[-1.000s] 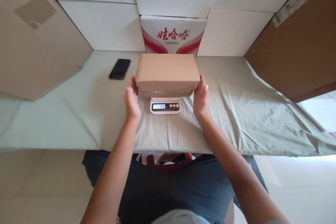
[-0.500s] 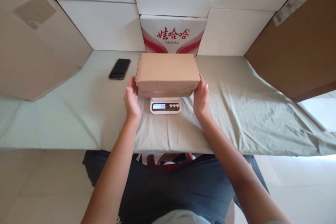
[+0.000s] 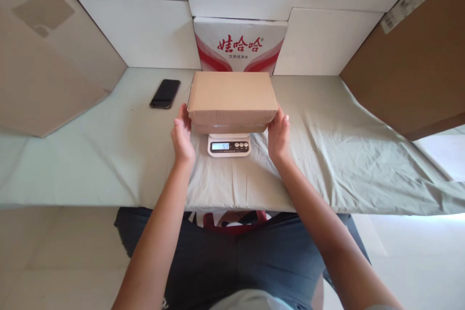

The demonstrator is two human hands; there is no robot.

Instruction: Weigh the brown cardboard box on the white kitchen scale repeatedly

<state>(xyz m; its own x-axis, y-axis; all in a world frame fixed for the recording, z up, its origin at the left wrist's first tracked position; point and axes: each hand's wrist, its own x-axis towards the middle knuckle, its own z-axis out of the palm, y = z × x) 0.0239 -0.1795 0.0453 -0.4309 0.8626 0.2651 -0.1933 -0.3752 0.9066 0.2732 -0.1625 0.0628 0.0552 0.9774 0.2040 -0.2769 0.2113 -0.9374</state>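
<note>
A closed brown cardboard box (image 3: pixel 233 92) sits level on a small white digital kitchen scale (image 3: pixel 229 152), covering its platform. The scale's lit display appears to read 51, with round buttons to its right. Against the box's left side, near its front corner, rests my left hand (image 3: pixel 182 135). My right hand (image 3: pixel 279 136) presses the opposite side in the same way, so the box is held between both palms. Part of the fingers on each hand goes out of sight behind the box's sides and lower edge.
A black smartphone (image 3: pixel 165 93) lies on the green cloth (image 3: pixel 109 155) left of the box. White boxes (image 3: pixel 145 34) and a red-and-white printed carton (image 3: pixel 240 43) form a wall behind. Large brown cartons stand at left (image 3: pixel 54 68) and right (image 3: pixel 414 68).
The number on the scale's display has gone from about 49 to about 51. Both hands and the box stay in place; the view has shifted very slightly.
</note>
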